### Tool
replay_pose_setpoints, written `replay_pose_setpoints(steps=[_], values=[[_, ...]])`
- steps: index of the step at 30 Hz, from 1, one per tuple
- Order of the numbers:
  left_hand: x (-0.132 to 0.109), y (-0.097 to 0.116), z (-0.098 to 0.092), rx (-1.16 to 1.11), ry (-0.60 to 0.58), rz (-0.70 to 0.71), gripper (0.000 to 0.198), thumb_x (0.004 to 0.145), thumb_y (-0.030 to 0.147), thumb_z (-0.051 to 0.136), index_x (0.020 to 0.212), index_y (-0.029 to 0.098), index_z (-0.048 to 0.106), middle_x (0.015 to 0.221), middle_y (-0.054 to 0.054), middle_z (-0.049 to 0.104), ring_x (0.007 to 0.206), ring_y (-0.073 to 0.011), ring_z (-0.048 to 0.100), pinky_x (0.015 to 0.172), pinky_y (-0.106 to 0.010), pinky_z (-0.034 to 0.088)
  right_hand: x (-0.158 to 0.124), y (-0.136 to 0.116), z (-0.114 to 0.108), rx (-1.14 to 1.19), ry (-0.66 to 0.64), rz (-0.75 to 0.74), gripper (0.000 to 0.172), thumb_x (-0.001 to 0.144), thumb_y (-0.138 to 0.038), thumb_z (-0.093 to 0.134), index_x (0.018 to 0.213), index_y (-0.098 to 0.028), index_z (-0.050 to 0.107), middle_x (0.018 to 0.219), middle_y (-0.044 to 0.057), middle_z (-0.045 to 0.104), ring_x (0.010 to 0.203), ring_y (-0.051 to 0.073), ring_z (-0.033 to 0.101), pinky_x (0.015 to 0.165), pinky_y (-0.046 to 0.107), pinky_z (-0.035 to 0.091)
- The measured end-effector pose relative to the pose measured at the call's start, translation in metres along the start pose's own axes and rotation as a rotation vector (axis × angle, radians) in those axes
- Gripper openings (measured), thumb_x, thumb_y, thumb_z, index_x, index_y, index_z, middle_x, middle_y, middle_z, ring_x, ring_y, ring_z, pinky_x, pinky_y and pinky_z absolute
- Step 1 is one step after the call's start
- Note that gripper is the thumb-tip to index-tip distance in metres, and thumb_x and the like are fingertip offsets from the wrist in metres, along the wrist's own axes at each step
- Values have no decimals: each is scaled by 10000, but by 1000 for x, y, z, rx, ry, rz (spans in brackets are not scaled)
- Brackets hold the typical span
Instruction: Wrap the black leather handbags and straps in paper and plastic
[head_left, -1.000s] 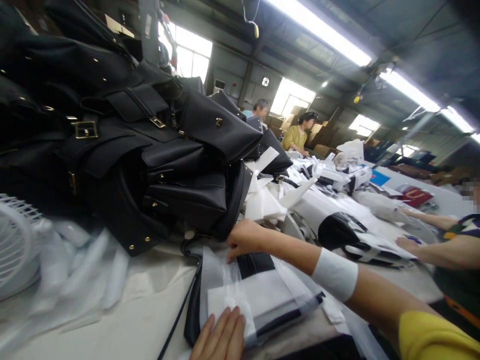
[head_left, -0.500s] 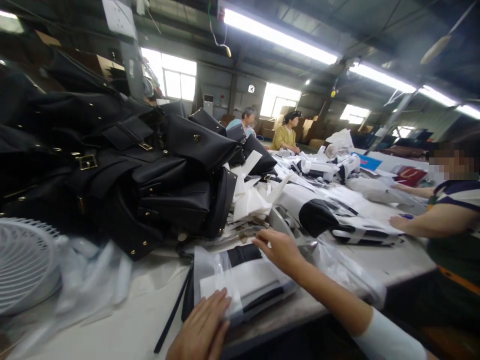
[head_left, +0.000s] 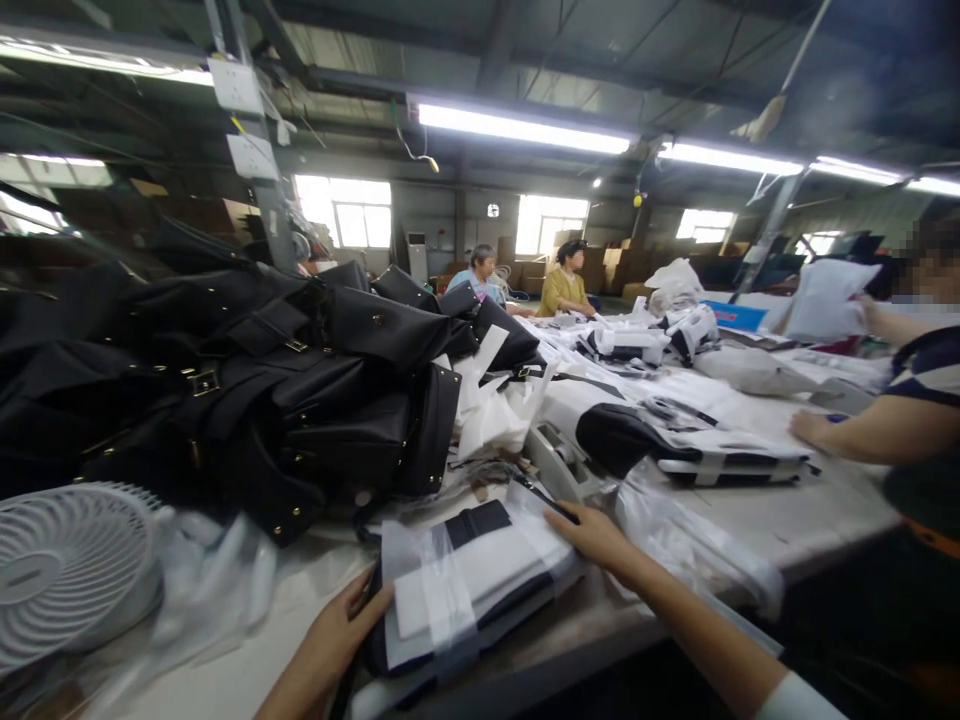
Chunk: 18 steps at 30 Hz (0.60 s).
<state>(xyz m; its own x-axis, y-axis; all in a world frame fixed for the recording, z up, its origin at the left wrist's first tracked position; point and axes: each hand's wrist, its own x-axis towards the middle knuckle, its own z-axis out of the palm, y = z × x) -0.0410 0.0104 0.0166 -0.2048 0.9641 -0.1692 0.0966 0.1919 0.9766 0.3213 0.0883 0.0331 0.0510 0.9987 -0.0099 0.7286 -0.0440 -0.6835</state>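
A black handbag (head_left: 480, 518) lies at the table's front edge, covered in white wrapping sheets with a band of clear tape or film around its middle. My left hand (head_left: 351, 612) grips its left end, thumb on the near side and fingers curled behind. At the opposite end, my right hand (head_left: 596, 540) is closed on the bag's far right corner, where a dark strap shows by the fingers. The undersides of both hands' grips are hidden. Just behind the bag stands a grey tape dispenser (head_left: 553, 455).
A large heap of black handbags (head_left: 352, 400) fills the left. A white fan (head_left: 75, 570) and crumpled plastic (head_left: 214, 580) lie at front left. Clear plastic bags (head_left: 675, 530) and another wrapped bag (head_left: 720, 455) are to the right, where a co-worker (head_left: 922, 390) stands.
My left hand has moved from the bag's front onto its left end. My right hand has shifted right and down to the bag's right corner. The co-worker has lifted a white bag.
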Motion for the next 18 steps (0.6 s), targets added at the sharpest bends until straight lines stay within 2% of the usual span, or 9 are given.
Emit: replay_pose_setpoints(steps=[3,7,11,15,18], values=[[-9,-7,3,-104,-17,42,572,726,531,716,1179,186,662,1282,-73,661,1248,-308,562,1131,-475,352,-11,5,-2,107,7,2,540,788,-531,600,1144,-139,702,1160,130,716,1118,323,651,996,435,484],[-26,-22,-2,-104,65,138,725,673,590,746,1252,177,606,1339,-102,619,1272,-325,533,1105,-476,393,-33,11,-5,272,23,-3,559,769,-508,622,1197,-150,658,1168,112,712,1079,301,671,951,410,526],[-47,-17,-7,-34,150,225,788,703,621,706,1346,204,523,1391,-104,575,1310,-323,483,1083,-454,430,-45,6,-8,520,91,-31,562,699,-456,743,1179,-184,638,1224,121,680,1172,333,616,1000,445,506],[-56,2,-10,21,227,302,758,738,564,694,1395,261,469,1345,-57,623,1282,-300,519,1057,-421,463,-35,-3,-2,705,150,-150,555,704,-424,787,1181,-215,596,1268,136,646,1223,333,579,1005,434,512],[-51,0,-9,13,276,335,706,747,497,699,1385,291,479,1317,-35,645,1263,-295,543,1059,-445,461,-18,-5,13,759,174,-233,577,718,-441,788,1201,-223,560,1252,136,641,1192,329,598,1019,460,498]])
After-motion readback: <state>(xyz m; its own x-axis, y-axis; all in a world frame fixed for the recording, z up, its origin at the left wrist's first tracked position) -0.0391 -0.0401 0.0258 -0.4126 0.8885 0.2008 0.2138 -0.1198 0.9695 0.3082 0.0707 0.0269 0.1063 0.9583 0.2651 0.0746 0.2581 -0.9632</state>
